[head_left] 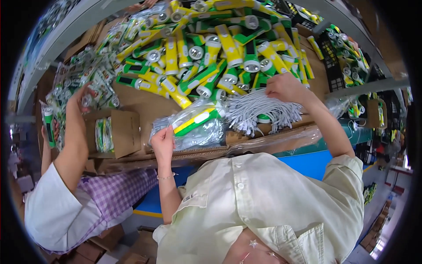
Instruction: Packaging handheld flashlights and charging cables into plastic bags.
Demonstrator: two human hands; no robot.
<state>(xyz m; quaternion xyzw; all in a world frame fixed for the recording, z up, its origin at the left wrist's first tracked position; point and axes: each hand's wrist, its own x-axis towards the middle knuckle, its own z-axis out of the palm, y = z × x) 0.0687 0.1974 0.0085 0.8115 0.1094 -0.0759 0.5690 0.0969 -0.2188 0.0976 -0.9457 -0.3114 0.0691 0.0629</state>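
My left hand (pixel 163 141) is closed in a pinch on the edge of a clear plastic bag. A yellow and green flashlight (pixel 196 122) lies tilted in this bag, above more clear plastic bags (pixel 206 137). My right hand (pixel 285 87) reaches over a heap of thin white cables (pixel 259 108). Its fingers are curled together at the far side of the heap, closed on the cables; how many they grip is hidden. Beyond both hands, a large pile of loose yellow and green flashlights (pixel 226 46) covers the cardboard-lined table.
On the left a co-worker's arm (pixel 75 127) reaches over bagged flashlights (pixel 94 75); their other hand holds one. An open cardboard box (pixel 127 130) stands between us with packed bags inside. Black crates (pixel 334 79) and a grey metal frame (pixel 365 89) border the right.
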